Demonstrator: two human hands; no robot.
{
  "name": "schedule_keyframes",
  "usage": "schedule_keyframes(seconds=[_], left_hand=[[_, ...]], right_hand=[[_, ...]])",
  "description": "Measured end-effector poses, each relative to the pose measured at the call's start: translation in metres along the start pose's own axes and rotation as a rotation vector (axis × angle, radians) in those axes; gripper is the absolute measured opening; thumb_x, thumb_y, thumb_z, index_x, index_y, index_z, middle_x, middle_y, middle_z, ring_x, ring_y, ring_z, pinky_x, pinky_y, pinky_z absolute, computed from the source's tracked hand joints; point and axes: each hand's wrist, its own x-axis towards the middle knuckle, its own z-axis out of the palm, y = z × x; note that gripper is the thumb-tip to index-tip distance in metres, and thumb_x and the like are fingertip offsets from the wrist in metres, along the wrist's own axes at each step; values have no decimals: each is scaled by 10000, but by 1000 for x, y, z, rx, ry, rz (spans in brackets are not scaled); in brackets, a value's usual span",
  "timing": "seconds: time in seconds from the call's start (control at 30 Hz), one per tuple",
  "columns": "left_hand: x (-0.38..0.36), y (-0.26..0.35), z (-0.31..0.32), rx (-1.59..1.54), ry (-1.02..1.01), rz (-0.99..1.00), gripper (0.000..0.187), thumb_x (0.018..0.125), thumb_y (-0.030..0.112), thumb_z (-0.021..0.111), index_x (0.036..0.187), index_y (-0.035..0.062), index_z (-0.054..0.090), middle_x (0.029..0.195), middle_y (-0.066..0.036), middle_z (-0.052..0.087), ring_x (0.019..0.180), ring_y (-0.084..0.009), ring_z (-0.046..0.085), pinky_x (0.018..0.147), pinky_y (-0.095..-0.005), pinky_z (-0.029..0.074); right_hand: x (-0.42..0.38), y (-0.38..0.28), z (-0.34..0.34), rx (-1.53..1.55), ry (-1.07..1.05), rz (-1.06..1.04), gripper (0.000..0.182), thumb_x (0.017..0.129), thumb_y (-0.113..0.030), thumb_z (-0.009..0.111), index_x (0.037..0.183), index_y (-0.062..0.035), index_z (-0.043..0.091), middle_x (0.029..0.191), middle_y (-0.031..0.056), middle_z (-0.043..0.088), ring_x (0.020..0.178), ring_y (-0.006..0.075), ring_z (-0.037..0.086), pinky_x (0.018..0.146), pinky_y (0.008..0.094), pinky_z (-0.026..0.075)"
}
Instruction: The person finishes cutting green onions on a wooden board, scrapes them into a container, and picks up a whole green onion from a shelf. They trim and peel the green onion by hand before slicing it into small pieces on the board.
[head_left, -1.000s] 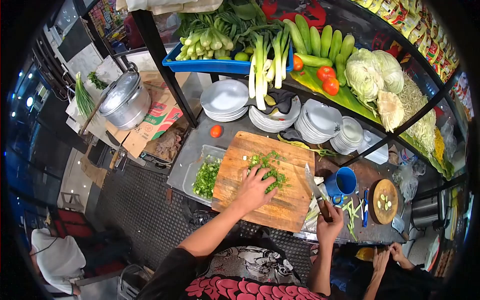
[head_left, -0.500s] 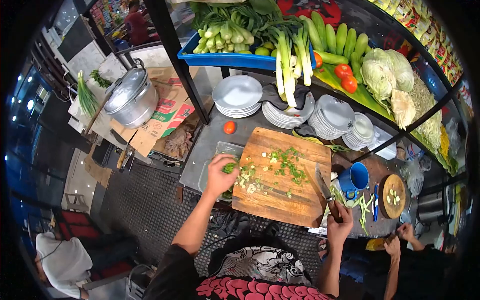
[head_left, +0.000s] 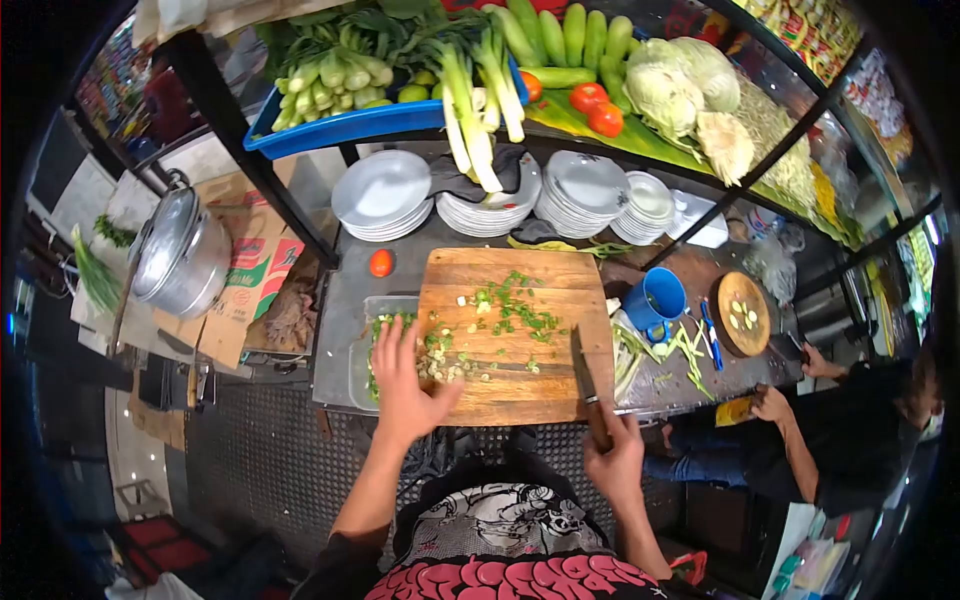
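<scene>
My left hand [head_left: 405, 385] is open, fingers spread, over the left edge of a wooden cutting board [head_left: 465, 385]. Chopped green onion [head_left: 520, 310] lies scattered across the board, with paler bits near my left fingers. Beside the board's left edge stands a clear plastic container [head_left: 362, 365] with chopped greens in it, partly hidden behind my hand. My right hand [head_left: 615, 455] is wrapped round the handle of a knife [head_left: 586, 372], whose blade rests along the board's right side, tip pointing away from me.
Stacks of plates [head_left: 383, 195] line the back, below a blue tray [head_left: 330, 128] of greens. A tomato [head_left: 380, 263] sits at the left. To the right are a blue mug [head_left: 656, 296], trimmings and a round board [head_left: 743, 312]. A co-worker's hand [head_left: 770, 403] shows at far right.
My left hand has let go of the chopped greens it held at the container and opened over the board's edge. The view has turned right. My right hand still grips the knife.
</scene>
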Motion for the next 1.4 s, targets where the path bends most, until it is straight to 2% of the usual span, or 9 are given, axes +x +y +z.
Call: schedule_keyframes(seconds=[0.17, 0.33, 0.67, 0.77, 0.97, 1.07, 1.23, 1.33, 1.4], left_hand=[[3, 24, 21, 130, -170, 149, 1000, 823, 496, 837, 1584, 14, 403, 1688, -307, 234, 1579, -517, 147, 1248, -676, 167], [19, -8, 13, 34, -27, 104, 689, 935, 205, 714, 1542, 11, 451, 1667, -322, 274, 1525, -534, 289, 1243, -581, 283], [-7, -87, -24, -220, 97, -159, 615, 993, 196, 650, 1540, -3, 450, 1588, -295, 408, 1470, -468, 403, 1214, -504, 346], [-14, -74, -26, -237, 102, -65, 695, 978, 262, 683, 1557, -18, 419, 1606, -295, 383, 1486, -479, 378, 1243, -513, 309], [-18, -45, -7, -135, -228, 91, 989, 892, 415, 781, 1648, 20, 282, 1732, -274, 160, 1605, -473, 137, 1286, -615, 123], [-7, -36, 1, -81, -278, 117, 1024, 891, 419, 783, 1664, 24, 240, 1738, -284, 120, 1613, -478, 95, 1282, -636, 79], [16, -37, 5, -62, -244, 47, 1057, 909, 410, 773, 1676, 11, 165, 1727, -321, 104, 1607, -492, 105, 1281, -631, 82], [33, -34, 7, -91, -181, 31, 1028, 937, 393, 760, 1665, -15, 161, 1710, -344, 134, 1596, -502, 143, 1288, -605, 143], [39, -22, 8, -200, -173, 21, 1032, 938, 384, 767, 1660, -26, 155, 1699, -356, 157, 1586, -508, 174, 1288, -579, 181]], right_hand=[[-18, -31, 29, 33, -95, 13, 623, 883, -95, 775, 1464, -8, 571, 1079, 259, 617, 951, 470, 667, 818, 494, 566], [-26, -56, 55, 98, -190, -38, 584, 941, -108, 705, 1482, 34, 539, 974, 233, 609, 872, 425, 637, 775, 449, 538], [-5, -124, 122, 86, -411, -282, 626, 916, -177, 730, 1490, -12, 541, 1035, 230, 646, 764, 443, 684, 704, 483, 580], [3, -129, 119, 77, -324, -346, 619, 906, -186, 743, 1475, -17, 565, 1006, 217, 650, 762, 429, 686, 698, 466, 579], [22, -88, 43, 101, -78, 11, 547, 843, -42, 766, 1374, 29, 657, 942, 187, 640, 793, 307, 646, 722, 381, 523], [32, -36, 25, -22, 97, 17, 507, 889, -58, 750, 1380, 18, 649, 988, 221, 649, 834, 362, 695, 736, 411, 552], [45, -26, 23, -91, 35, 112, 537, 881, -66, 747, 1403, -1, 643, 1077, 240, 668, 898, 413, 679, 770, 445, 546], [44, -29, 43, -143, 94, -215, 533, 874, -92, 762, 1389, -8, 657, 1108, 251, 692, 995, 429, 704, 838, 432, 571], [38, -51, 55, -115, -69, -67, 528, 876, -151, 762, 1386, -53, 663, 1034, 219, 687, 895, 435, 710, 774, 482, 578]])
